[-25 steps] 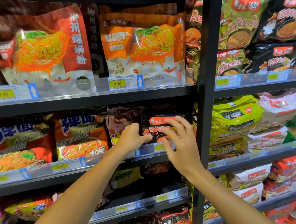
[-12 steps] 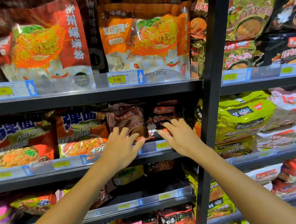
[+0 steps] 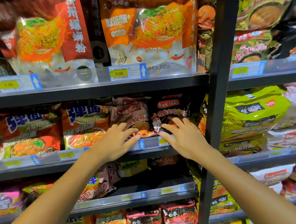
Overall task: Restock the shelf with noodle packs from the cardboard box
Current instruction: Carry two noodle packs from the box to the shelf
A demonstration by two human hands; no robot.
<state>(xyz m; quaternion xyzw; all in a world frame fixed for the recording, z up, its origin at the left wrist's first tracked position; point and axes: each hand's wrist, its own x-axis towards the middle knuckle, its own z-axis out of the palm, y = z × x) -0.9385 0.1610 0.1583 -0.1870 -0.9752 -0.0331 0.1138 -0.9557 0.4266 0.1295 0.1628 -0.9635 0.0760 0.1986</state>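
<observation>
Both hands were spread flat: the left hand (image 3: 115, 144) on a pink noodle pack (image 3: 130, 116), the right hand (image 3: 183, 138) on a black pack (image 3: 170, 111), at the shelf's (image 3: 40, 168) front edge. An uneven push could have tipped either over the edge.

black shelf (image 3: 94, 90) rows carry noodle packs (image 3: 85, 124).

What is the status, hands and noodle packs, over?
Left hand open, fingers on pink noodle pack. Right hand open, fingers on black noodle pack. Both packs on middle shelf. Nothing in the way.
</observation>
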